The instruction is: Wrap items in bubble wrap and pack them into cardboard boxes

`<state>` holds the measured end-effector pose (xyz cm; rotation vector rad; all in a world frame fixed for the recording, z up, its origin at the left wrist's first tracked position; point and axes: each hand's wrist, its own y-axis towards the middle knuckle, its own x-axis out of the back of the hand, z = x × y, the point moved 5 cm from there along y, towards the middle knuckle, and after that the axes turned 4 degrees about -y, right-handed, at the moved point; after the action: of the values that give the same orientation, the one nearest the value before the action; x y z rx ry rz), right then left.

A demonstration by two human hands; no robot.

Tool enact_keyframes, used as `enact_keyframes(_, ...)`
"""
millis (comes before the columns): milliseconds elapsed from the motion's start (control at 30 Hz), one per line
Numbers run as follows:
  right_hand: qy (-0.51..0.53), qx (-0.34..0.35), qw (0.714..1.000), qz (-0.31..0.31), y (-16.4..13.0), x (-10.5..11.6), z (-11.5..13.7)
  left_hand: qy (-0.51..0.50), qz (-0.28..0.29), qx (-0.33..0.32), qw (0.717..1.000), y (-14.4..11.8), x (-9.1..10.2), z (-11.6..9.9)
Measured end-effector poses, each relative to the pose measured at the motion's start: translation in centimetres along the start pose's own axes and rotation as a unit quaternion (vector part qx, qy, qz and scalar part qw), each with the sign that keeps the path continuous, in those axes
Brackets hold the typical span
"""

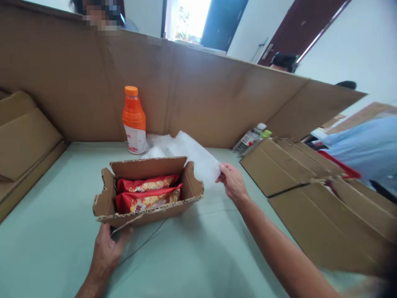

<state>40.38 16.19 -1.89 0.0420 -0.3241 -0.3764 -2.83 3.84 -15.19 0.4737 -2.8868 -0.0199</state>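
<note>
Open cardboard box, red snack packets inside

The pale green tabletop lies bare left of and in front of the small open cardboard box. Behind the box, an orange plastic bottle and crumpled white plastic wrap block the way. A tall cardboard wall closes the back; flattened brown cardboard sheets crowd the right, folded cardboard the left
</note>
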Motion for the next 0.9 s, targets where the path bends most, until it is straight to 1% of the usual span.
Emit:
enact_keyframes(67,-0.031,-0.041,0.999,0.001,-3.9,2.6,-2.8,-0.008,-0.003,-0.001,1.0,0.2,0.2,-0.9)
enact_keyframes(133,-0.061,-0.053,0.996,-0.024,-7.4,5.2,-4.4,0.001,-0.016,-0.002,1.0,0.2,0.3,-1.7)
enact_keyframes(200,-0.114,-0.03,0.991,-0.065,-10.1,7.3,-4.6,0.009,-0.011,-0.007,1.0,0.0,0.3,-2.6)
enact_keyframes(233,-0.148,-0.009,0.986,-0.073,-11.1,7.8,-4.2,0.007,-0.008,-0.014,1.0,-0.1,0.2,-3.0)
enact_keyframes(267,-0.179,0.012,0.982,-0.063,-11.8,7.7,-3.6,0.004,-0.007,-0.02,1.0,-0.3,0.1,-3.4)
enact_keyframes(300,-0.202,0.034,0.978,-0.035,-12.3,7.1,-2.9,0.002,-0.009,-0.028,1.0,-0.4,0.1,-3.9)
enact_keyframes(333,-0.211,0.055,0.976,0.006,-12.6,5.9,-2.1,0.003,-0.015,-0.036,0.999,-0.6,0.1,-4.3)
enact_keyframes(400,-0.181,0.092,0.975,0.091,-12.9,2.5,-0.6,0.022,-0.036,-0.058,0.997,-0.8,0.1,-5.1)
enact_keyframes(433,-0.156,0.109,0.974,0.122,-12.9,0.6,0.0,0.043,-0.046,-0.077,0.995,-0.9,0.2,-5.5)
enact_keyframes(533,-0.1,0.141,0.967,0.186,-13.2,-4.7,0.9,0.118,-0.071,-0.151,0.979,-1.0,0.4,-6.8)
enact_keyframes(600,-0.093,0.147,0.965,0.196,-14.0,-7.1,0.4,0.15,-0.082,-0.182,0.968,-1.0,0.7,-7.1)
enact_keyframes(633,-0.094,0.151,0.965,0.19,-14.7,-7.8,0.0,0.155,-0.085,-0.184,0.967,-0.9,0.9,-7.1)
enact_keyframes(700,-0.104,0.162,0.967,0.167,-16.6,-8.2,-1.1,0.151,-0.085,-0.171,0.97,-0.7,1.3,-6.6)
enact_keyframes(833,-0.136,0.178,0.963,0.151,-20.5,-7.4,-2.7,0.122,-0.075,-0.119,0.982,-0.7,1.8,-5.0)
enact_keyframes(900,-0.146,0.174,0.962,0.153,-21.3,-7.2,-2.8,0.115,-0.083,-0.085,0.986,-0.9,2.0,-4.3)
